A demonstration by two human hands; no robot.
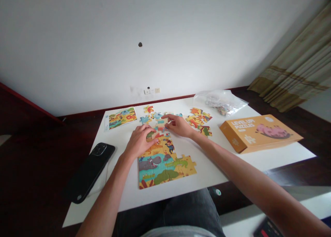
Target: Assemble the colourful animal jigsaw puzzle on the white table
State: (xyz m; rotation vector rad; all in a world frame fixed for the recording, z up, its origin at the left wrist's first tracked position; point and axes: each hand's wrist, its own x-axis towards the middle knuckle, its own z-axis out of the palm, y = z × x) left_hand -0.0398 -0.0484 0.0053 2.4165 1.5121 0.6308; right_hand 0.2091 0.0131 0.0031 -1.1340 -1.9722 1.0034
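A partly joined jigsaw puzzle [165,168] with a hippo and a crocodile lies on the white table in front of me. My left hand [141,140] rests on its upper left edge, thumb and fingers apart. Just beyond that edge, my right hand [179,126] pinches a puzzle piece [160,125] with thumb and index finger; the fingers hide part of it. Loose blue pieces [157,115] lie behind the hands. To the right of my right hand are several yellow pieces [200,117].
A reference picture [122,117] lies at the back left and a black phone [94,171] at the left edge. An orange puzzle box [261,131] sits on the right, with a clear plastic bag [222,101] of pieces behind it. The wall borders the table's far side.
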